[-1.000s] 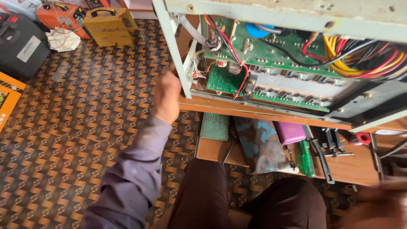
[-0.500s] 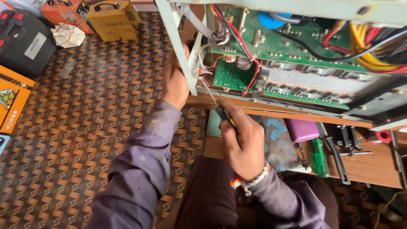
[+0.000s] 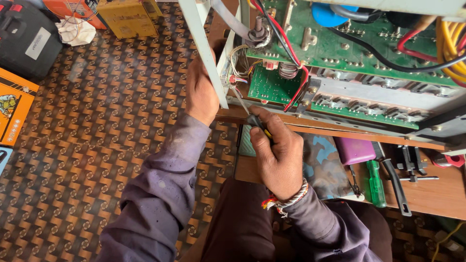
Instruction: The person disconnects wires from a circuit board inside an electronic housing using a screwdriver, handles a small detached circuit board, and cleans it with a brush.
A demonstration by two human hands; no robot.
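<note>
1. The biggest thing I see is the opened machine chassis [image 3: 340, 102], tipped on the desk [image 3: 437, 194] so its insides face me. That tilt puts the green circuit boards [image 3: 272, 87] and the metal heat-sink strip within reach from above.
2. Below it lies the patterned floor [image 3: 97, 145], with a black case [image 3: 24, 39], a yellow box [image 3: 128, 17] and an orange box [image 3: 12, 106] set well apart from the work, out of the way.
3. On the lower shelf of the desk sit a camouflage cloth [image 3: 323, 167], a purple case [image 3: 354, 150], a green-handled screwdriver [image 3: 376, 184] and black pliers [image 3: 395, 187], laid side by side just beside my knees, probably so they are quick to grab.
4. My left hand [image 3: 201, 92] is wrapped around the white frame post [image 3: 206, 53] at the chassis corner, fingers curled behind it. I judge this steadies the unit against the push of the tool.
5. My right hand [image 3: 276, 153] is closed in a pinch on a small screwdriver [image 3: 252, 116] with a black and yellow handle. Its thin shaft angles up and left into the corner by the wire bundle [image 3: 235, 73], near the lower board's edge; the tip itself is too small to make out.
</note>
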